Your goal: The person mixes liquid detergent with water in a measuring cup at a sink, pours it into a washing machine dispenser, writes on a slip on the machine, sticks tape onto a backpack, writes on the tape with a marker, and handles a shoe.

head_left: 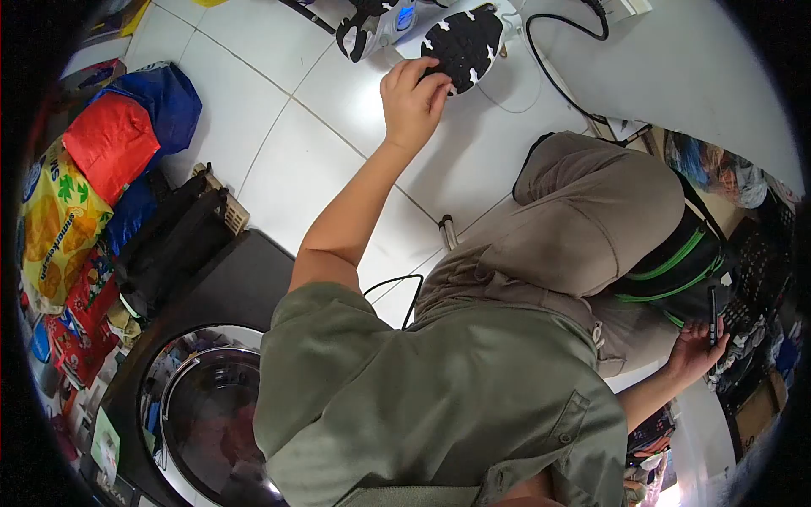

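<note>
My left hand (414, 97) reaches forward with its fingers closed on the near end of a shoe (460, 46), whose black sole with white patches faces up. From the side of this shoe a thin pale thread (534, 97) curves out. Beside it lies another black, white and grey shoe (376, 34) with a blue mark. Low on the right, my right hand (694, 351) is wrapped round a slim black pen-like tool (713, 317) with small pale print; its exact kind does not show. A black bag with green zips (667, 275) is close to that hand.
A dark front-loading washing machine (253, 262) stands at my left. Colourful shopping bags (110, 144) are piled beyond it. A black cable (534, 55) hangs near a white surface (676, 63) at the upper right. White tiles (329, 160) cover the floor.
</note>
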`<control>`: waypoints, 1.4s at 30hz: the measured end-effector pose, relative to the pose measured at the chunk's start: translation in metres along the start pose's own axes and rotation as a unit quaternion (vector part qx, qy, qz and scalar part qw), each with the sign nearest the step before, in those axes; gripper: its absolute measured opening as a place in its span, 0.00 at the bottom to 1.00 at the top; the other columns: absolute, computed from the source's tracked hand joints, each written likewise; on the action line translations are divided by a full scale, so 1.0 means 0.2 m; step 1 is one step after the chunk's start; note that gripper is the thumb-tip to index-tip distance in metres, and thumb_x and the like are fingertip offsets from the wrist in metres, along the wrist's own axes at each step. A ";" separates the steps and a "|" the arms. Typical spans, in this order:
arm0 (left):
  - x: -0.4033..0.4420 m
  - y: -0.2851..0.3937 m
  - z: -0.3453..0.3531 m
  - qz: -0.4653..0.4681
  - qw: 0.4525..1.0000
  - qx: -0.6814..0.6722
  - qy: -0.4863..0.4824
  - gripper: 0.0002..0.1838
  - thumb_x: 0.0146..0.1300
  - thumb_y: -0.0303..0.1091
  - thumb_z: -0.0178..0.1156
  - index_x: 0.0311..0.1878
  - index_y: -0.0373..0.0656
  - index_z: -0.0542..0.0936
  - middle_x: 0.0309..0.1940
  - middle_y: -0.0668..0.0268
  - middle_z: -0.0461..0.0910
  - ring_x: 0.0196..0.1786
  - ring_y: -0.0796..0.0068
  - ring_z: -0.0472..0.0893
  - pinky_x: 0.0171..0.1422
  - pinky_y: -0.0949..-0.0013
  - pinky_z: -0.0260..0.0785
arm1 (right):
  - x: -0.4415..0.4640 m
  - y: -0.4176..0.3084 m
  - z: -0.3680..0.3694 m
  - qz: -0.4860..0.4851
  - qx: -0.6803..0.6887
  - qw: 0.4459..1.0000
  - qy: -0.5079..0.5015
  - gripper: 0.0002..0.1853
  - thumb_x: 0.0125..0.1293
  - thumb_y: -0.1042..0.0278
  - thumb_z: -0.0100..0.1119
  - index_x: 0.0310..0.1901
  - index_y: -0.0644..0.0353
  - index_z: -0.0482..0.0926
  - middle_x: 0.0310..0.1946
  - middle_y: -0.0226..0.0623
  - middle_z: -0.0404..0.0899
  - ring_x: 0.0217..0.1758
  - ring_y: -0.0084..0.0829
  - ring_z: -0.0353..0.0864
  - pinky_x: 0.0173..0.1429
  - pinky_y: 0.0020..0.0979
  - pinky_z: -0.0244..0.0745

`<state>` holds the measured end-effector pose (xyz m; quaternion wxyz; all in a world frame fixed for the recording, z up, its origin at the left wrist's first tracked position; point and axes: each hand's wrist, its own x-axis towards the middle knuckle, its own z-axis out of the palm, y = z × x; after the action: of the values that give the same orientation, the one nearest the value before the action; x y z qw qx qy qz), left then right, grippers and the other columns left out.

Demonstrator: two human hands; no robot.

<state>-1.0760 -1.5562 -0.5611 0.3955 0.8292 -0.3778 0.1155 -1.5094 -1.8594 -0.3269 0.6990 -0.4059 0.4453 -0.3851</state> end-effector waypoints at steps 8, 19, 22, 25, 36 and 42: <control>0.12 0.01 0.04 0.040 0.992 0.124 -0.002 0.15 0.45 0.36 0.66 0.40 0.55 0.80 0.49 0.69 0.72 0.52 0.64 0.69 0.51 0.58 0.57 | -0.02 0.02 0.06 -0.016 -0.027 0.998 0.055 0.19 0.67 0.54 0.47 0.46 0.65 0.71 0.22 0.34 0.68 0.29 0.27 0.67 0.42 0.31 0.64; 0.19 0.03 0.00 0.031 0.996 0.079 -0.037 0.11 0.43 0.34 0.66 0.34 0.53 0.81 0.50 0.67 0.72 0.54 0.61 0.68 0.53 0.57 0.58 | -0.01 0.04 0.06 -0.017 -0.011 0.999 0.026 0.20 0.67 0.53 0.47 0.46 0.65 0.72 0.21 0.32 0.68 0.26 0.24 0.66 0.33 0.25 0.64; 0.20 0.01 0.00 0.030 0.996 0.065 -0.044 0.10 0.42 0.31 0.66 0.32 0.54 0.81 0.50 0.68 0.72 0.54 0.61 0.68 0.54 0.57 0.57 | 0.00 0.04 0.03 -0.019 -0.004 1.000 0.006 0.20 0.68 0.54 0.47 0.46 0.65 0.73 0.20 0.32 0.68 0.26 0.24 0.66 0.33 0.25 0.64; 0.21 0.01 0.00 0.028 0.997 0.048 -0.049 0.09 0.43 0.31 0.65 0.31 0.54 0.81 0.51 0.68 0.71 0.54 0.61 0.68 0.54 0.57 0.57 | 0.01 0.04 0.02 -0.020 -0.004 1.000 0.008 0.20 0.68 0.54 0.47 0.46 0.65 0.73 0.20 0.32 0.67 0.26 0.24 0.66 0.33 0.25 0.64; 0.23 -0.01 0.01 0.060 0.995 0.052 -0.063 0.06 0.45 0.31 0.63 0.29 0.51 0.78 0.54 0.67 0.70 0.57 0.59 0.66 0.54 0.56 0.59 | -0.01 0.05 0.08 -0.021 -0.021 1.000 0.010 0.20 0.68 0.54 0.47 0.46 0.65 0.73 0.21 0.32 0.69 0.27 0.23 0.68 0.32 0.25 0.65; 0.09 0.04 0.06 0.038 0.995 0.086 -0.026 0.06 0.48 0.29 0.59 0.30 0.45 0.74 0.52 0.64 0.70 0.56 0.58 0.66 0.53 0.55 0.59 | -0.01 0.05 0.07 -0.024 -0.024 0.999 0.031 0.20 0.67 0.54 0.48 0.48 0.65 0.71 0.22 0.32 0.70 0.27 0.25 0.68 0.32 0.26 0.66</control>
<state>-1.0715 -1.5779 -0.5559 0.3083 0.8478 -0.4079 0.1405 -1.4960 -1.8507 -0.3315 0.6653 -0.4210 0.4663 -0.4035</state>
